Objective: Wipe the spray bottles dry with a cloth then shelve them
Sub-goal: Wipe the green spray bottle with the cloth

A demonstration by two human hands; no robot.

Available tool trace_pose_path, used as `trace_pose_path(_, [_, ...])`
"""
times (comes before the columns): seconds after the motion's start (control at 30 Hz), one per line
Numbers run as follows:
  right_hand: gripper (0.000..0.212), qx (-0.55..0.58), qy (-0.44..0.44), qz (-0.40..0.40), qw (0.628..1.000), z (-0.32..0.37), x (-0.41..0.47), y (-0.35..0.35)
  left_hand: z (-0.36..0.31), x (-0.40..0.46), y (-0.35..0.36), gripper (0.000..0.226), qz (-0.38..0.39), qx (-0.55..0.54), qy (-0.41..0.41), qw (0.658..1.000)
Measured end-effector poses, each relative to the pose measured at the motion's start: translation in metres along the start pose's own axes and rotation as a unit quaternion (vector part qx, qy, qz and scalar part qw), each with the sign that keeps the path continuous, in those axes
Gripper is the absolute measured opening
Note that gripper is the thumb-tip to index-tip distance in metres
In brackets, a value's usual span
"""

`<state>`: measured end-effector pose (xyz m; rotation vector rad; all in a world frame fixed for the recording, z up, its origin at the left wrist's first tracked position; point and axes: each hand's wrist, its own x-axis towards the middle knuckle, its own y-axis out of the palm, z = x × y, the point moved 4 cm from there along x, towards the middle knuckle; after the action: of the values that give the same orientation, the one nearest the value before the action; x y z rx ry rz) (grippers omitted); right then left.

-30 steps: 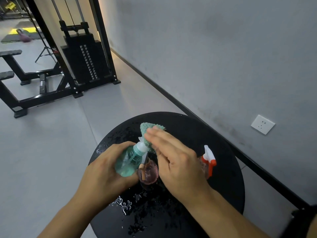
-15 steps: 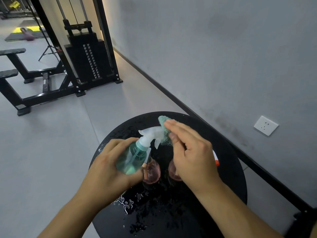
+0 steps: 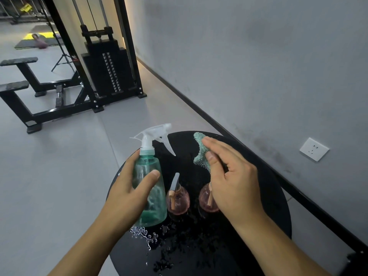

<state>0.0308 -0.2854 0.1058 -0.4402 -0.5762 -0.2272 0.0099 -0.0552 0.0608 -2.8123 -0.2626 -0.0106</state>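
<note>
A person's two hands work above a small round black table [image 3: 264, 188] set close to a grey wall [image 3: 258, 56]. The left hand [image 3: 127, 194] grips a teal spray bottle [image 3: 149, 186], fingers and thumb curled round its body, and holds it upright above the table's left edge, its clear white trigger head [image 3: 153, 134] pointing right. The right hand [image 3: 233, 180] pinches a teal cloth [image 3: 201, 150] between thumb and straightened fingers, near the bottle's nozzle but apart from it, over the far half of the table.

The table's rim runs just beside a black baseboard [image 3: 199, 110] on the right; to the left and beyond it lies open grey floor [image 3: 49, 176], with a black weight machine [image 3: 105, 62] well apart at the back and a bench frame [image 3: 23, 82] farther left. A white wall socket [image 3: 314, 149] sits on the wall to the right of the table.

Two small round pink bottles stand on the table between the hands: the left pink bottle [image 3: 178, 200] just beside the teal bottle's base, the right pink bottle [image 3: 206, 200] partly hidden behind the right hand. What they contain cannot be told. The teal bottle's wall is beaded with droplets; its fill level is unclear. Water drops [image 3: 147, 236] scatter across the near half of the table.
</note>
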Motion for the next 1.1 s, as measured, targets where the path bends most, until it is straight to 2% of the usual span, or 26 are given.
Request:
trace_pose_path(0.17, [0.034, 0.009, 0.001, 0.007, 1.000, 0.001, -0.001, 0.002, 0.001, 0.004, 0.003, 0.091, -0.020, -0.028, -0.050, 0.998])
trace_pose_path(0.53, [0.033, 0.007, 0.001, 0.006, 1.000, 0.002, -0.001, 0.003, -0.005, 0.004, 0.005, 0.034, 0.000, -0.057, -0.068, 0.996])
trace_pose_path(0.8, [0.033, 0.005, -0.007, 0.009, 1.000, 0.003, -0.003, 0.005, -0.004, 0.002, 0.005, 0.073, -0.004, -0.051, -0.113, 0.992])
trace_pose_path(0.9, [0.033, 0.006, -0.014, 0.016, 1.000, 0.004, -0.004, 0.006, -0.005, 0.002, 0.006, 0.066, 0.006, -0.016, -0.120, 0.993])
trace_pose_path(1.1, [0.033, 0.014, -0.041, 0.018, 0.999, 0.009, -0.006, 0.007, -0.010, -0.003, 0.010, 0.036, 0.044, 0.025, -0.102, 0.993])
